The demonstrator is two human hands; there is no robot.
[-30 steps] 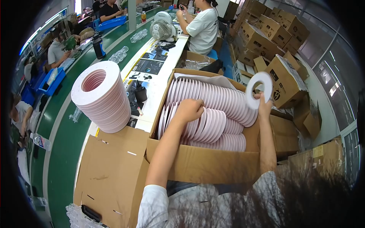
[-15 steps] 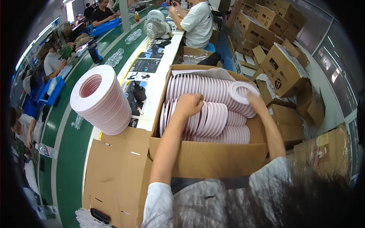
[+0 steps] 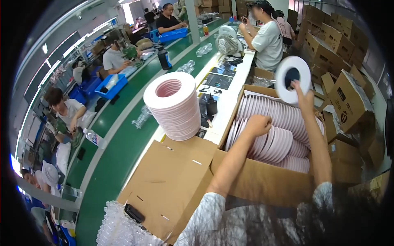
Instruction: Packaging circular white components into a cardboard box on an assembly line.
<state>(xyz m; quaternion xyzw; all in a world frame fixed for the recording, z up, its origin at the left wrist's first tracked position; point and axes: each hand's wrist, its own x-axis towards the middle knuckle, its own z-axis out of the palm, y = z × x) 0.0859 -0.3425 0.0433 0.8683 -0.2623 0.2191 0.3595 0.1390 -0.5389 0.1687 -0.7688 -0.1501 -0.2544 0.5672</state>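
My right hand (image 3: 304, 98) holds up a flat white ring (image 3: 280, 80) by its lower edge, with the wide hole facing me. It hangs above the far right corner of an open cardboard box (image 3: 266, 174). Inside that box, rows of white and pinkish rings (image 3: 266, 107) stand on edge, packed side by side. My left hand (image 3: 259, 125) rests over the nearer rows with its fingers curled; the fingertips are hidden. To the left of the box rises a tall stack of the same rings (image 3: 176, 117), lying flat with a hole down the middle.
A cardboard flap (image 3: 164, 176) spreads left of the box, with a black case (image 3: 134, 213) and bubble wrap (image 3: 117, 225) near it. Beyond are a black bottle (image 3: 211, 105), a white fan (image 3: 228, 43) and a green conveyor (image 3: 123, 135). Co-workers sit alongside; cartons (image 3: 349, 98) pile up at right.
My right hand has lifted the ring from over the rows to higher above the box, tilting its face toward me. The whole view has swung left and up. My left hand stays over the rings.
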